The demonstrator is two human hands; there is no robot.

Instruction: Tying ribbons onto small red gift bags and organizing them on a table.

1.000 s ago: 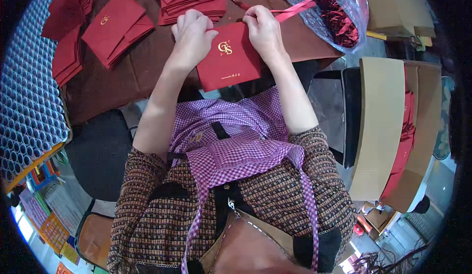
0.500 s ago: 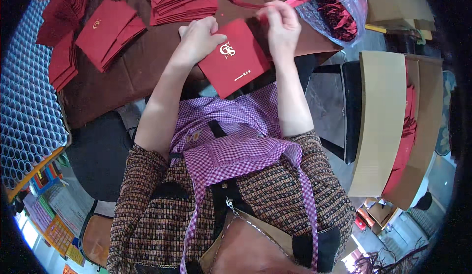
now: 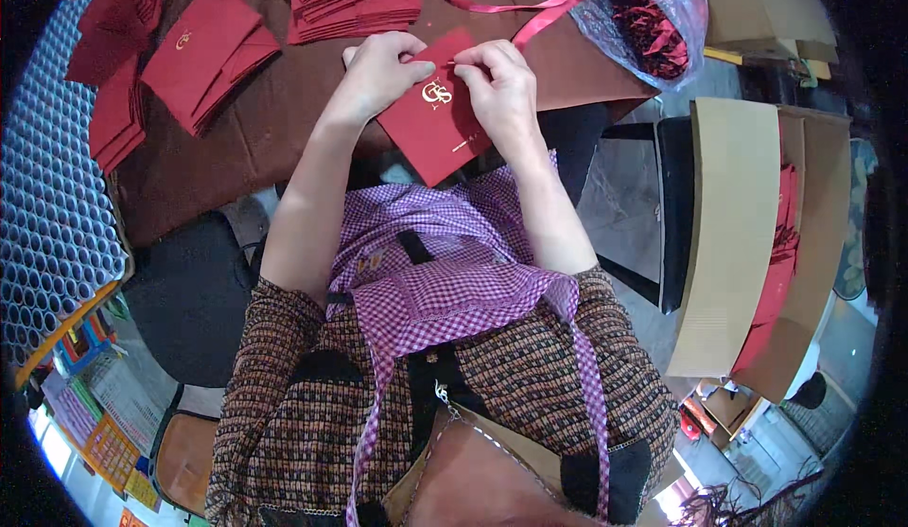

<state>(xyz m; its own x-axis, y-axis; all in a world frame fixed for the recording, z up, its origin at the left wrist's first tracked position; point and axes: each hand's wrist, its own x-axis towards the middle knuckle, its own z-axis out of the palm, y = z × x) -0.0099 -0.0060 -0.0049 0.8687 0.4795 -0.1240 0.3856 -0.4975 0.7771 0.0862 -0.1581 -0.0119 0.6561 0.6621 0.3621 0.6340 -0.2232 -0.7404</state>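
Note:
A flat red paper bag (image 3: 430,139) with a gold emblem lies tilted at the table's near edge. My left hand (image 3: 383,78) grips its upper left side, thumb on the front and fingers curled over the edge. Against the bag's upper right part, my right hand (image 3: 497,82) is closed in a pinch with thumb and forefinger. A shiny red ribbon (image 3: 547,22) runs down behind that hand, and its end seems to be between the fingertips, mostly hidden. Further ribbons (image 3: 648,40) lie bunched in a clear plastic bag (image 3: 695,16) at the far right.
Stacks of red bags (image 3: 355,2) and a fanned pile (image 3: 203,59) lie on the brown tablecloth (image 3: 255,149). More stand at the far left. An open cardboard box (image 3: 733,234) with red bags is to my right, beside a black chair (image 3: 674,215).
My right hand has come left and down from beside the plastic bag to the red paper bag, drawing the ribbon along. My left hand keeps its hold.

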